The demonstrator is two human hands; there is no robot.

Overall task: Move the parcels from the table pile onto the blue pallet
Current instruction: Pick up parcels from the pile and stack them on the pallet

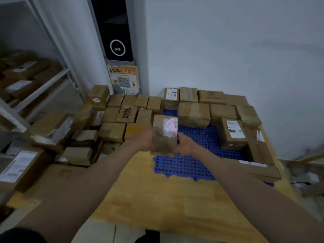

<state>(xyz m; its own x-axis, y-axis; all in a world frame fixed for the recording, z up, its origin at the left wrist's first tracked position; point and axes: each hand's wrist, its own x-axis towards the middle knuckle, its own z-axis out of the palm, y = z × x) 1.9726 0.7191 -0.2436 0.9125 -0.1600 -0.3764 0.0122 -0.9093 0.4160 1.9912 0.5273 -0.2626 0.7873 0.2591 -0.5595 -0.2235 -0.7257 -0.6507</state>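
Between both hands' fingers: left hand (146,140) and right hand (185,145) clasp a parcel (164,134) over the blue pallet (184,165). Side-only grip; it may slip.

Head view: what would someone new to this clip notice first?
First, the cardboard box held up at the centre between the left hand and the right hand, above the blue pallet. Next, the brown parcels crowding the wooden table to the left, with more already lining the pallet's far and right edges.
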